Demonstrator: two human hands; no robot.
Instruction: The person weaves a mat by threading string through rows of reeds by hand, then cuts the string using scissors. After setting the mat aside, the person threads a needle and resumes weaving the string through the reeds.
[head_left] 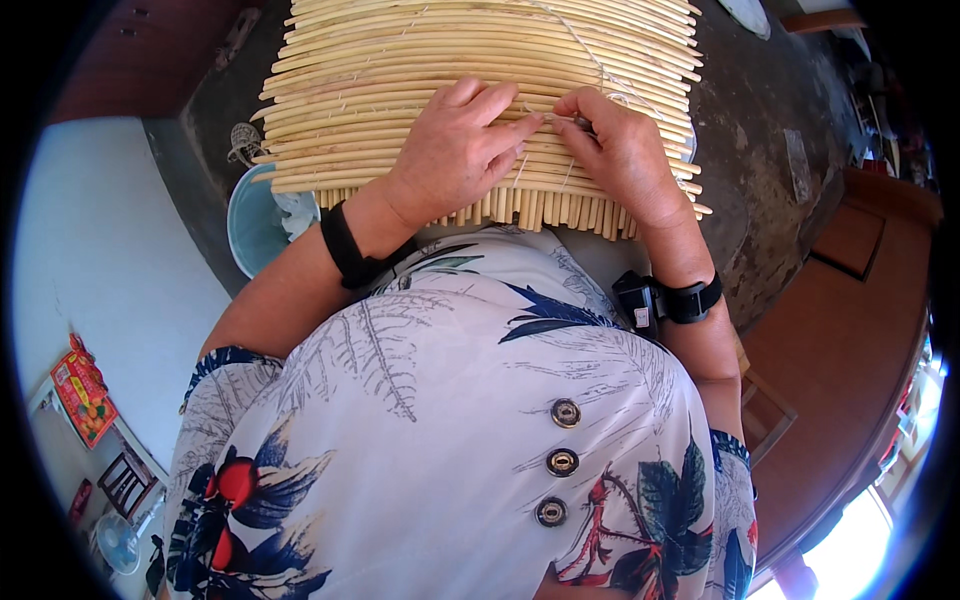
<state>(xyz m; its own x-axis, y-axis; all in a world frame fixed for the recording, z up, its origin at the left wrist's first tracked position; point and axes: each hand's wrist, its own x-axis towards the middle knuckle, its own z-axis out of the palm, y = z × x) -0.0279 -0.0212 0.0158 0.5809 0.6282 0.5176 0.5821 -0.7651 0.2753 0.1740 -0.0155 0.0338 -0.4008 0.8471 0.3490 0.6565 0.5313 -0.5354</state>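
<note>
A thick mat of pale yellow stalks (350, 95), laid side by side and stitched with thin cord, spreads in front of me over my lap. My left hand (450, 150) rests on its near part, fingers bent, with the fingertips pinched at the white string (552, 117). Just to the right, my right hand (622, 150) has thumb and forefinger closed on the same string. A small dark thing shows within the right fingers, too hidden to name. A loose length of white cord (590, 52) trails across the stalks above the right hand.
Left of the mat stands a light blue bucket (255, 225) with white plastic in it. A brown wooden cabinet (840, 290) is on the right, and a reddish-brown one (140, 60) at the far left. A black wristband (343, 245) and a black wrist device (690, 300) are on my arms.
</note>
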